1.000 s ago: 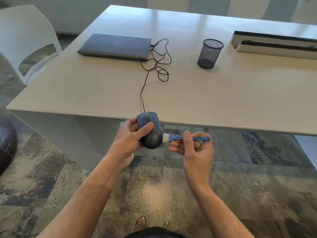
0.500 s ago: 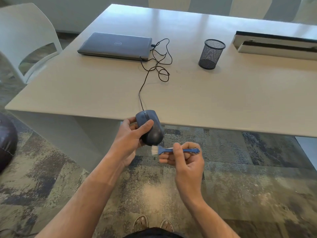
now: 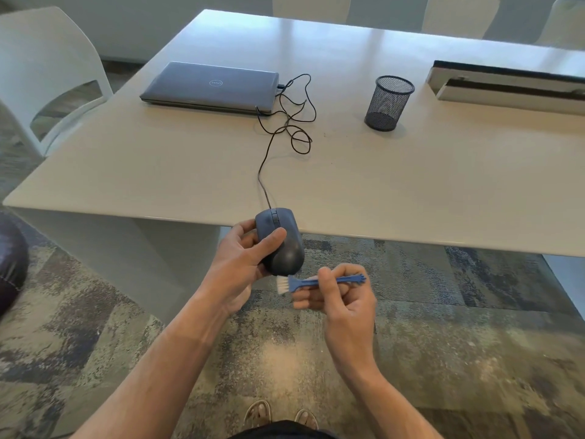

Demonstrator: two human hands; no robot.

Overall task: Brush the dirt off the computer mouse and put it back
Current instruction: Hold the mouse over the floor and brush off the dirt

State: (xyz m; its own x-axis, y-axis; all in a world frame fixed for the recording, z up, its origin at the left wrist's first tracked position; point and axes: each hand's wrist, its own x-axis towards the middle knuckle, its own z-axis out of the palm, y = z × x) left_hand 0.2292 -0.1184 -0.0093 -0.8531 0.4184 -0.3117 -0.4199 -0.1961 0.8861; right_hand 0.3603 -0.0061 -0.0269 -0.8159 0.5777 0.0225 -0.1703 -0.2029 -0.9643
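Observation:
A dark blue-grey wired computer mouse [image 3: 285, 245] is held off the table's near edge, over the floor. My left hand [image 3: 243, 264] grips it from the left, thumb across its top. Its black cable [image 3: 278, 134] runs over the table to a shut grey laptop [image 3: 210, 87]. My right hand [image 3: 342, 299] pinches a small blue brush [image 3: 304, 282] by its handle. The white bristles point left and sit just below the mouse's near end, slightly apart from it.
The pale table [image 3: 411, 185] carries a black mesh pen cup [image 3: 387, 103] and a long white-and-black box [image 3: 509, 87] at the right. A white chair [image 3: 41, 74] stands at the left. Patterned carpet lies below, with my feet [image 3: 278, 416] at the bottom.
My right hand carried the brush from the mouse's right side down to just below its near end. The left hand keeps the mouse in about the same place.

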